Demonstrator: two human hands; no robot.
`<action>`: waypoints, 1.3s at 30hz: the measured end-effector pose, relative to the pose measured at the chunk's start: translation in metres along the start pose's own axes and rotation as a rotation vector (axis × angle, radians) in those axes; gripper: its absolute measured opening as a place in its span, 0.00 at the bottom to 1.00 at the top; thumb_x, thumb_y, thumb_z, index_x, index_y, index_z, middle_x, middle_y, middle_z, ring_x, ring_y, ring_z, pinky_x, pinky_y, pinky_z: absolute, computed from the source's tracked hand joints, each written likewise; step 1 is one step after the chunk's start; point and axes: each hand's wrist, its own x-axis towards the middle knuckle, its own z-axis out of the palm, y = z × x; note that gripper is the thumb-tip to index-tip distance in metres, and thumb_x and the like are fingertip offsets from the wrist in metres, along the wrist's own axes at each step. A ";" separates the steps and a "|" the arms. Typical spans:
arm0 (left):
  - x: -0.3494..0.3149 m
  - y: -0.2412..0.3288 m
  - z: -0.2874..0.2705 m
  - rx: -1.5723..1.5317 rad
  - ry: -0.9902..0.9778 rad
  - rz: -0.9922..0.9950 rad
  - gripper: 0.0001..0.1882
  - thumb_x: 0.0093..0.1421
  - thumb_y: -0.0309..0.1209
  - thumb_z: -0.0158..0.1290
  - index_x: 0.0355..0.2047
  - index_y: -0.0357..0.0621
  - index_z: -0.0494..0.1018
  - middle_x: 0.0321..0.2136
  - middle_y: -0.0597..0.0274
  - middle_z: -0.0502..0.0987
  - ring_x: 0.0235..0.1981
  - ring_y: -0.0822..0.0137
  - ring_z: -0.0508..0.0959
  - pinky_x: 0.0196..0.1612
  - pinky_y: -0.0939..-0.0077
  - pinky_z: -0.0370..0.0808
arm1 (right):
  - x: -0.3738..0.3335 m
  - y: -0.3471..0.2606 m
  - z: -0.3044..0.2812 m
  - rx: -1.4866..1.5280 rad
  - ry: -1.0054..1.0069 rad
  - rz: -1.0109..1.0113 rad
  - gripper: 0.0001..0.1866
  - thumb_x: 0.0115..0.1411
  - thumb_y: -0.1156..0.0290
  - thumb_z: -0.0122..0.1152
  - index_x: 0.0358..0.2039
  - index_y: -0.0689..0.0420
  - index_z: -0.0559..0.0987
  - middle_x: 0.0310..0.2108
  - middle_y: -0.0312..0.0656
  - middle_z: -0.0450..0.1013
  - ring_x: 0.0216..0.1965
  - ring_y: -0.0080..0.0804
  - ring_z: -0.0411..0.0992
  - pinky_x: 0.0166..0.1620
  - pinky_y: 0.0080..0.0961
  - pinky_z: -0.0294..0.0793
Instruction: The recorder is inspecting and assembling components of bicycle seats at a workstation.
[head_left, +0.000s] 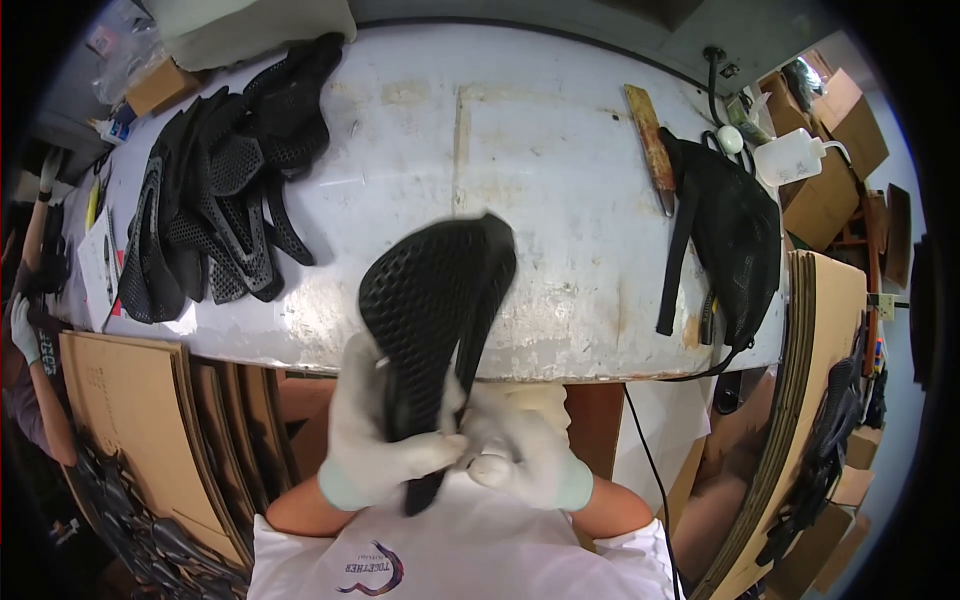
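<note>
A black bicycle saddle pad (425, 300) with a honeycomb-like surface and a long slot down its middle is held up in front of my chest. Its wide end points away from me and its narrow end toward my shirt. My left hand (380, 430), in a white glove, is closed around the pad's left side near the narrow end. Also gloved, my right hand (515, 455) pinches at the right edge of that narrow part, its fingers slightly smeared by motion. Whether a small piece sits between the fingertips is hidden.
Several similar black pads (225, 180) are heaped at the table's left. On the right lie a black mesh bag (735, 240), a worn wooden-handled tool (650, 145) and a white squeeze bottle (790, 158). Cardboard sheets (150, 430) stand below the table edge. Another person's gloved hand (25, 330) shows far left.
</note>
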 end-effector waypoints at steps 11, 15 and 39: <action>0.000 0.007 -0.038 -0.004 -0.549 -0.416 0.22 0.50 0.15 0.68 0.46 0.16 0.79 0.37 0.39 0.84 0.29 0.60 0.85 0.31 0.69 0.83 | -0.013 -0.049 -0.061 -0.169 0.147 -0.451 0.20 0.52 0.66 0.78 0.41 0.67 0.86 0.32 0.47 0.80 0.33 0.41 0.80 0.35 0.30 0.76; 0.004 -0.006 -0.040 -0.033 -0.552 -0.325 0.17 0.45 0.13 0.65 0.37 0.13 0.78 0.29 0.36 0.83 0.17 0.62 0.82 0.18 0.72 0.77 | -0.009 -0.041 -0.051 -0.336 0.191 -0.656 0.16 0.54 0.66 0.76 0.35 0.66 0.86 0.24 0.47 0.76 0.26 0.44 0.76 0.29 0.34 0.73; 0.007 0.022 -0.038 1.080 -0.698 0.353 0.21 0.54 0.34 0.72 0.45 0.38 0.81 0.34 0.53 0.84 0.24 0.55 0.83 0.26 0.68 0.79 | -0.007 -0.020 -0.026 -0.332 0.398 -0.711 0.21 0.58 0.53 0.73 0.40 0.60 0.86 0.32 0.42 0.81 0.31 0.39 0.79 0.36 0.32 0.76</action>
